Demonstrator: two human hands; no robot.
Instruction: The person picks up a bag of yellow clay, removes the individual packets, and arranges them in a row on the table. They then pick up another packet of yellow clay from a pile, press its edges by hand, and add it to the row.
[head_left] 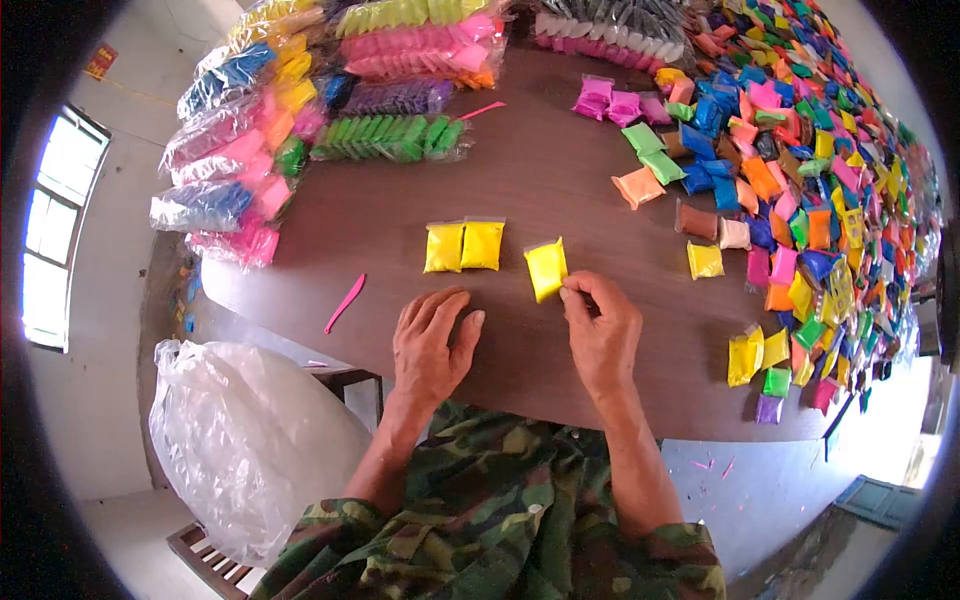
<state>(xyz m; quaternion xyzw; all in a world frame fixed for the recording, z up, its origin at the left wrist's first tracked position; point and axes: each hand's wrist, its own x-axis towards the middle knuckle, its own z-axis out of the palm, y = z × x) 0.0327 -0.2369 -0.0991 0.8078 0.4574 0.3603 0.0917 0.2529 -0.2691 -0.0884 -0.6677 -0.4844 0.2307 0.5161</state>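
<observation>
My right hand pinches the lower right corner of a small clear packet of yellow material between thumb and fingertips; the packet is slightly tilted. To its left, two more yellow packets lie side by side on the brown table, their edges touching or overlapping. My left hand is just below this pair, palm down with nothing in it. Its fingers are bent forward and the thumb stands apart.
A big heap of mixed coloured packets covers the table's right side. Rows of bagged packets stand at the back left. A pink plastic tool lies left of my hands. A large clear bag stands beside the table.
</observation>
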